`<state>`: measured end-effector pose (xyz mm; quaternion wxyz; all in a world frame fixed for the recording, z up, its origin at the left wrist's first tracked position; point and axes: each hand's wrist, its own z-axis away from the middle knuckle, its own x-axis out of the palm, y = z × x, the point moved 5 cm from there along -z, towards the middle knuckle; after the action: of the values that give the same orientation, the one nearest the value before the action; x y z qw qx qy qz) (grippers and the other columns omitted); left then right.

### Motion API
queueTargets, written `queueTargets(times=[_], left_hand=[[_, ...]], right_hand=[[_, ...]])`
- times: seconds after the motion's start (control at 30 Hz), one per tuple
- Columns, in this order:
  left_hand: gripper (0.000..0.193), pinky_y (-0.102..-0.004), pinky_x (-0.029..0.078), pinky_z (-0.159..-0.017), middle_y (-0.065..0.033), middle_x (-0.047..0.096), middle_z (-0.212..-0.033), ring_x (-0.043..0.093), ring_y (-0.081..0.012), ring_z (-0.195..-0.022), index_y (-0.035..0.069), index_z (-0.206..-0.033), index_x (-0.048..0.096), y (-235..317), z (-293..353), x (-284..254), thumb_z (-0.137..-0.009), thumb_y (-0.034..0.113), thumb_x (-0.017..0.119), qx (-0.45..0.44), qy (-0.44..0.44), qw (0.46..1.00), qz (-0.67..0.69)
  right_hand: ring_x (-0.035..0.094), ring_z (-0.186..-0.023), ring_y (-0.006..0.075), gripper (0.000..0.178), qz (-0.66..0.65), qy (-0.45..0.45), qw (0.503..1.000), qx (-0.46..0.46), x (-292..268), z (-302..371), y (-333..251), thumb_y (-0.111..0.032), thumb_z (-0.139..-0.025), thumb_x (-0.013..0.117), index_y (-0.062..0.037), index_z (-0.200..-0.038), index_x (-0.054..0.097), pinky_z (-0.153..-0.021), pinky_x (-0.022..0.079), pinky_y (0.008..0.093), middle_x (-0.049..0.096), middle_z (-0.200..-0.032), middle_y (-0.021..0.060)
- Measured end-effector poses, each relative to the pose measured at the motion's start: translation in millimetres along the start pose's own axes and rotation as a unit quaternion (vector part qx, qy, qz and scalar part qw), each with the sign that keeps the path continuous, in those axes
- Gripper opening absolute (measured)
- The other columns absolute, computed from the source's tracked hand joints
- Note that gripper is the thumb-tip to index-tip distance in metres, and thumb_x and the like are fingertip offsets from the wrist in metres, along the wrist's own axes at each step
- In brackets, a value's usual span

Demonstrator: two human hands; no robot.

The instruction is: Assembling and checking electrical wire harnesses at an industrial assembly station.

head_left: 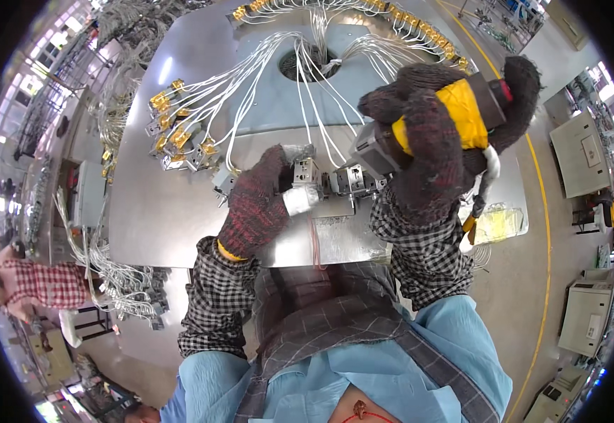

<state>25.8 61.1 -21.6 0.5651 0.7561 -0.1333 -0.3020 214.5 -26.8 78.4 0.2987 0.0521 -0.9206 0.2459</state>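
Note:
My left hand (256, 204), in a dark red knitted glove with pale tape round the thumb and a fingertip, is closed on a small silver metal block (307, 171) with dark holes. In my right hand (430, 134), also gloved, is a dark power tool (467, 113) bound with yellow tape. Its grey head (376, 149) points down and left, close to another metal block (350, 180) beside the first. Whether the tool's tip touches that block is hidden. White wires (312, 106) run from the blocks toward a round opening (308, 62) in the table.
The metal table (159, 218) carries several wired blocks with yellow parts (178, 130) at left, and a row of yellow connectors (423, 32) along the far edge. A yellow sheet (498, 224) lies at right. Wire bundles (127, 285) hang left; a person in a checked shirt (46, 285) is farther off.

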Motion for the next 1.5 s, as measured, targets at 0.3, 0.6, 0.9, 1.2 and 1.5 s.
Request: queueTargets(times=[0.3,0.6,0.9,1.2,1.5], left_hand=[[0.064,-0.0400,0.057,-0.081,-0.0153,0.070,-0.101,0.071,-0.0285,-0.092,-0.001,-0.123,0.063,6,-5,15,-0.082,0.043,0.085,0.024,-0.015,0.997,-0.071],[0.067,-0.0392,0.057,-0.084,-0.0165,0.073,-0.105,0.073,-0.0275,-0.096,-0.002,-0.125,0.062,19,-3,16,-0.082,0.043,0.086,0.014,-0.011,0.988,-0.154],[0.060,-0.0482,0.050,-0.102,-0.0238,0.066,-0.128,0.062,-0.0421,-0.122,0.001,-0.135,0.062,52,26,-22,-0.089,0.039,0.075,0.175,0.229,0.825,-0.486],[0.042,-0.0433,0.051,-0.105,-0.0172,0.065,-0.136,0.064,-0.0342,-0.125,0.009,-0.139,0.064,-6,28,-85,-0.097,0.015,0.068,0.031,0.264,0.864,-0.427],[0.037,-0.0345,0.058,-0.088,-0.0128,0.073,-0.117,0.073,-0.0221,-0.098,0.005,-0.127,0.069,23,18,-105,-0.091,0.007,0.076,0.015,0.234,0.928,-0.289]], right_hand=[[0.066,-0.120,0.0330,0.040,0.307,-0.158,0.939,0.004,-105,33,48,-0.016,-0.104,0.060,0.0015,-0.140,0.057,-0.104,0.056,0.0483,0.062,-0.136,0.0191],[0.066,-0.115,0.0334,0.052,0.510,-0.203,0.830,-0.095,-85,43,72,-0.009,-0.096,0.069,-0.0041,-0.144,0.050,-0.098,0.057,0.0478,0.064,-0.129,0.0209],[0.071,-0.099,0.0324,0.069,0.344,-0.152,0.926,0.014,-33,15,50,-0.003,-0.093,0.072,-0.0118,-0.151,0.036,-0.084,0.063,0.0482,0.067,-0.115,0.0225],[0.075,-0.084,0.0299,0.087,0.284,-0.072,0.956,-0.018,-3,-1,13,0.002,-0.089,0.076,-0.0172,-0.157,0.025,-0.071,0.068,0.0461,0.070,-0.101,0.0225],[0.072,-0.091,0.0264,0.068,0.224,-0.092,0.970,-0.028,8,3,11,-0.005,-0.093,0.073,-0.0145,-0.150,0.037,-0.083,0.064,0.0443,0.068,-0.111,0.0180]])
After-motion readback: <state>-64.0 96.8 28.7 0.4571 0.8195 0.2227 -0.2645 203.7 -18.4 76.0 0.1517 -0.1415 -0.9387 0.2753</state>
